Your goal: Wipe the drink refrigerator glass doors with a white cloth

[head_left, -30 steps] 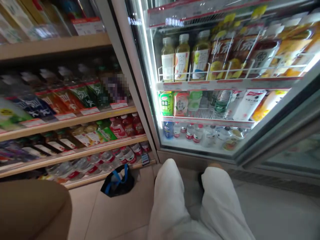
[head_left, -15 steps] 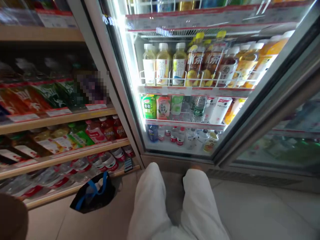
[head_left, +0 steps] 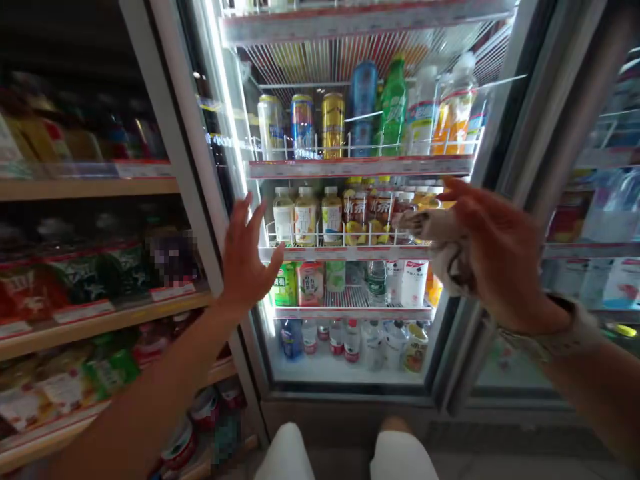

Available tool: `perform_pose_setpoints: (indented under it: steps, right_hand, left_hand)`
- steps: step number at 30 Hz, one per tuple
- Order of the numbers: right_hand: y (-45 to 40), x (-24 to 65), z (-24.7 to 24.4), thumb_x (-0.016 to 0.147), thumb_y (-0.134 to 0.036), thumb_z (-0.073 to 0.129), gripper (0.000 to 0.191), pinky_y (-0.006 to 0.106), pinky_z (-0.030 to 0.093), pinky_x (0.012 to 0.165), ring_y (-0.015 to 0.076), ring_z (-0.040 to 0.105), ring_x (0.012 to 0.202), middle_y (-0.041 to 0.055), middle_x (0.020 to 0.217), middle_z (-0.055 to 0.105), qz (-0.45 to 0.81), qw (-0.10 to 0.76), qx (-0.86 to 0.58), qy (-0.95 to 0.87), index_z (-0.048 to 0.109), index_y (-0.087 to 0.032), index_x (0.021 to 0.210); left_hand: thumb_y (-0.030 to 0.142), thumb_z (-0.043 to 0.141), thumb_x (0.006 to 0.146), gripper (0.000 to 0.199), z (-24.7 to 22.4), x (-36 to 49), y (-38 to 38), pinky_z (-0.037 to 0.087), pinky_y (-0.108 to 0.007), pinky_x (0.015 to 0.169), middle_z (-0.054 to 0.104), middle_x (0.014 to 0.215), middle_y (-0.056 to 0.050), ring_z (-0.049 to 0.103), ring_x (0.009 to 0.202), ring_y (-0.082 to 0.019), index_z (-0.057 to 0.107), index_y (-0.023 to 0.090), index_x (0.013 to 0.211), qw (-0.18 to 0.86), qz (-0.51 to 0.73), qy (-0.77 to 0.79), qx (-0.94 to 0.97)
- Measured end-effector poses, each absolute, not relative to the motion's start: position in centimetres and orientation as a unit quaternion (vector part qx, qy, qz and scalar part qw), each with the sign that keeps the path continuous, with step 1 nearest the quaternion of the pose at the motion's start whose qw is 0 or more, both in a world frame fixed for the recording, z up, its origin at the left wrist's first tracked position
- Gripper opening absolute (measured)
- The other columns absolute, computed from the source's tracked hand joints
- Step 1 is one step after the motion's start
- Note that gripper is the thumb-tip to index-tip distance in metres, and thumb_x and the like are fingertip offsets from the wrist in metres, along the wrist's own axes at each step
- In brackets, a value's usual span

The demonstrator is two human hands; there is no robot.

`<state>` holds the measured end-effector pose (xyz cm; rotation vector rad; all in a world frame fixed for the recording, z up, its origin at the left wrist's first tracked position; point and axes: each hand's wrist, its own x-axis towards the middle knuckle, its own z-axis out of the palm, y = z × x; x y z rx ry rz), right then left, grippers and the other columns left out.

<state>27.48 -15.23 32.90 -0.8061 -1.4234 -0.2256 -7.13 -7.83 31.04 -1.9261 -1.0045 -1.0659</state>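
Beige cloth (head_left: pixel 454 263) is clamped in the right hand (head_left: pixel 503 250), left hand (head_left: pixel 247 260) spread open, before bottles (head_left: pixel 355 217) reading "冰茶".

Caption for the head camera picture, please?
Left hand open, right hand gripping a crumpled cloth, before a lit drinks fridge.

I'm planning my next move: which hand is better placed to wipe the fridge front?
Right, most likely: the right hand holds the crumpled cloth up before the lit fridge, while the left hand, spread open by the fridge's left edge, holds nothing.
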Motion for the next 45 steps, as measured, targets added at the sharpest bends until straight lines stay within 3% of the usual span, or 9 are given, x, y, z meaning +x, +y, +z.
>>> perform_pose_setpoints:
  steps: [2,5,10,15,21,25,34,38,45]
  right_hand:
    - [-12.8,25.1,35.3,0.091,-0.044,0.062,0.038,0.035,0.056,0.076,0.0135,0.062,0.080,0.0070,0.103,0.066,-0.135,0.672,-0.348,-0.639,0.065,-0.021,0.121]
    - [-10.2,21.8,36.8,0.086,-0.044,0.068,0.033,0.044,0.056,0.087,0.0206,0.062,0.100,0.0059,0.113,0.060,-0.263,0.676,-0.301,-0.620,0.068,-0.025,0.113]
    - [-4.5,17.6,35.6,0.096,-0.033,0.053,0.028,0.044,0.045,0.108,0.0236,0.050,0.127,0.0072,0.140,0.050,-0.361,0.573,-0.289,-0.677,0.064,-0.025,0.120]
    - [-1.4,14.8,29.2,0.098,-0.029,0.043,0.055,0.045,0.027,0.122,0.0240,0.021,0.149,0.0097,0.159,0.032,-0.421,0.360,-0.296,-0.778,0.036,-0.012,0.150]
    - [-2.3,15.0,17.5,0.093,-0.010,0.038,0.060,0.037,0.037,0.116,0.0191,0.024,0.148,0.0044,0.159,0.031,-0.420,0.264,-0.253,-0.831,0.031,-0.014,0.152]
    - [-2.4,16.1,17.2,0.093,-0.010,0.038,0.059,0.034,0.036,0.117,0.0163,0.023,0.148,-0.0001,0.159,0.029,-0.421,0.203,-0.223,-0.856,0.034,-0.017,0.151]
    - [-1.4,13.0,32.8,0.100,-0.027,0.038,0.054,0.048,0.012,0.124,0.0211,0.012,0.151,0.0076,0.162,0.023,-0.455,0.367,-0.341,-0.736,0.030,-0.016,0.153]
    - [-1.2,11.3,31.8,0.099,-0.032,0.044,0.058,0.053,0.009,0.124,0.0253,0.009,0.151,0.0061,0.163,0.018,-0.455,0.362,-0.330,-0.743,0.028,-0.021,0.154]
    - [-1.1,10.1,24.3,0.096,-0.017,0.043,0.058,0.044,0.017,0.124,0.0219,0.011,0.151,0.0047,0.163,0.019,-0.443,0.288,-0.258,-0.809,0.029,-0.014,0.153]
  left_hand:
    - [0.047,0.039,0.099,0.069,29.9,-6.1,-5.1,0.017,-0.055,0.120,0.015,0.164,-0.013,0.010,0.151,-0.031,0.013,0.017,0.155,0.363,-0.407,-0.384,-0.745]
    - [0.047,0.036,0.098,0.066,27.0,-5.5,-1.2,0.014,-0.053,0.121,0.026,0.160,-0.013,0.014,0.150,-0.030,0.018,0.019,0.155,0.383,-0.385,-0.387,-0.745]
    - [0.044,0.036,0.098,0.068,24.9,-6.1,1.3,0.012,-0.047,0.122,0.025,0.160,-0.011,0.014,0.150,-0.027,0.010,0.020,0.156,0.427,-0.412,-0.365,-0.717]
    - [0.046,0.033,0.098,0.070,25.1,-6.4,0.8,0.011,-0.045,0.122,0.023,0.161,-0.010,0.012,0.151,-0.026,0.006,0.018,0.156,0.441,-0.416,-0.346,-0.716]
    - [0.048,0.031,0.098,0.070,24.9,-6.5,1.0,0.010,-0.044,0.122,0.022,0.161,-0.011,0.008,0.151,-0.026,0.009,0.015,0.156,0.439,-0.420,-0.330,-0.722]
    - [0.047,0.034,0.098,0.069,24.7,-6.5,1.2,0.011,-0.043,0.122,0.026,0.160,-0.010,0.012,0.151,-0.026,0.011,0.017,0.156,0.429,-0.431,-0.332,-0.721]
    - [0.041,0.035,0.099,0.068,25.1,-7.6,0.8,0.022,-0.043,0.120,0.024,0.160,-0.012,0.021,0.149,-0.025,0.008,0.017,0.156,0.401,-0.478,-0.277,-0.731]
    - [0.041,0.034,0.100,0.067,25.1,-9.3,0.9,0.014,-0.046,0.122,0.013,0.163,-0.012,0.009,0.151,-0.027,0.008,0.015,0.156,0.403,-0.538,-0.337,-0.659]
    - [0.046,0.030,0.100,0.066,24.4,-10.2,1.5,0.012,-0.045,0.122,0.016,0.163,-0.012,0.008,0.151,-0.028,0.014,0.015,0.156,0.400,-0.524,-0.364,-0.658]
